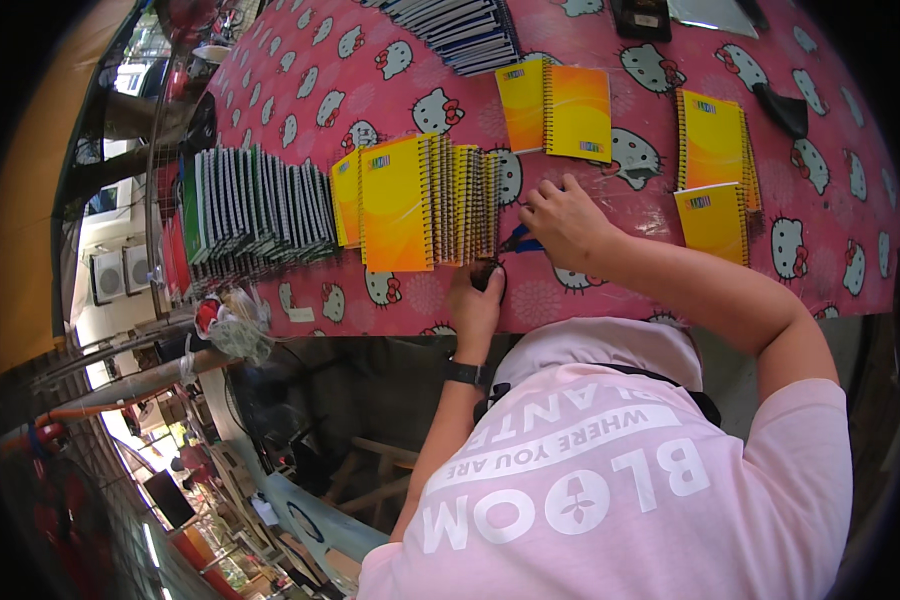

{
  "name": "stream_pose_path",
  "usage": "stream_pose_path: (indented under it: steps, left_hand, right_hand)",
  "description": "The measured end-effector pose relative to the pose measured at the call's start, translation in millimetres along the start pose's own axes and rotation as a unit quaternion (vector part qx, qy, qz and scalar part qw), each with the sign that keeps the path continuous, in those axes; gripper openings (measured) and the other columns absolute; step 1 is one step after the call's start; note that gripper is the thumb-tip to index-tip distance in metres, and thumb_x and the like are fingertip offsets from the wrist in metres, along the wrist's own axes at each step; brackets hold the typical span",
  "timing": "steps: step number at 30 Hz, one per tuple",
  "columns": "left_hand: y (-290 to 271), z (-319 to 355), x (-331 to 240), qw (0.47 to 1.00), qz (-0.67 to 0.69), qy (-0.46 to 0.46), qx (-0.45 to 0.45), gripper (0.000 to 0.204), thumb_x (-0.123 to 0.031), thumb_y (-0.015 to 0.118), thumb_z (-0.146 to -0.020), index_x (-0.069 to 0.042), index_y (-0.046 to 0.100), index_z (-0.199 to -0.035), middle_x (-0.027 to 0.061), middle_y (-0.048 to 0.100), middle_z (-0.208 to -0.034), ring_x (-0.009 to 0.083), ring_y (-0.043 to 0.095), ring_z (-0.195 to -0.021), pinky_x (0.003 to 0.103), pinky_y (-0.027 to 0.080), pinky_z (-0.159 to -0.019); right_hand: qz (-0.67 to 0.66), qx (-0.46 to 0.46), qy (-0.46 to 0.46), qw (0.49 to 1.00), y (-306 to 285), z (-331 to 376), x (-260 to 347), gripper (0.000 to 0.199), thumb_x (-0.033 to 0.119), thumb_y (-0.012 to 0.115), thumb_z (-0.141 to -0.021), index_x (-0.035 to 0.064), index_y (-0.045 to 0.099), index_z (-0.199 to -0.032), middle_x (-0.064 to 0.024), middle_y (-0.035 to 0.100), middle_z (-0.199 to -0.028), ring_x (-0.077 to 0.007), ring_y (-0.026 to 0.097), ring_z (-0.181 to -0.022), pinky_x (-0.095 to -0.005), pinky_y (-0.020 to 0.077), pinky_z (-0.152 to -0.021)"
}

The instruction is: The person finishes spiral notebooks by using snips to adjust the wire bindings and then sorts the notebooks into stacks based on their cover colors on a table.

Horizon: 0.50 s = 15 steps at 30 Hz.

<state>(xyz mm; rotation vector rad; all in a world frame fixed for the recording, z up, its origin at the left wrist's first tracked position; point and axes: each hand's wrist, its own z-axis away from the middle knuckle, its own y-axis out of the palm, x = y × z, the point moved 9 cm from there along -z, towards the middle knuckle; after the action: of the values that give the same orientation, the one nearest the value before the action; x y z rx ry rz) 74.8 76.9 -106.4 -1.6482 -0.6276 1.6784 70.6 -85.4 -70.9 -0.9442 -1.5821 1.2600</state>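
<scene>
While the right hand (562, 220) grips blue-handled scissors (518, 241) at frame centre, the left hand (477, 297) closes on a small dark object (486, 274) just below. Beside them, yellow spiral-bound notebooks (420, 203) fan across the pink cat-patterned tabletop (370, 60); grey-green notebooks (255, 205) lie further left.

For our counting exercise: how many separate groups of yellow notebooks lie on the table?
3: a fanned row by the hands, an open pair above, a stack at right. Others may be hidden.

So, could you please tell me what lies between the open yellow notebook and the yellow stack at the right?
In the head view, only bare pink cartoon-cat tablecloth lies between the open yellow notebook and the right-hand yellow notebook stack.
</scene>
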Motion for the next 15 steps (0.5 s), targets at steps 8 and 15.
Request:
stream_pose_path:
  steps: [8, 15]
  left_hand:
    - [-15, 12, -2, 0.998, -0.006, 0.066, -0.018, 0.026, -0.019, 0.059, -0.081, 0.001, 0.058, -0.098, 0.0201, 0.062, -0.092, 0.0331, 0.061, -0.086, 0.038, 0.047, -0.075]
    - [-204, 71, 97, 0.899, 0.095, -0.055, -0.424, 0.018, -0.015, 0.047, -0.093, -0.003, 0.045, -0.107, 0.0028, 0.049, -0.084, 0.0058, 0.046, -0.064, 0.020, 0.041, -0.055]
  right_hand:
    - [-0.083, 0.081, -0.002, 0.993, 12, -10, 1, 0.015, 0.014, 0.060, -0.067, 0.0062, 0.062, -0.080, -0.0129, 0.064, -0.079, -0.0292, 0.064, -0.080, -0.0411, 0.0491, -0.069]
    - [-0.303, -0.042, 0.136, 0.942, -42, 18, -41, 0.031, 0.014, 0.067, -0.068, 0.0003, 0.060, -0.096, -0.0109, 0.062, -0.080, -0.0216, 0.062, -0.074, -0.0323, 0.0478, -0.068]
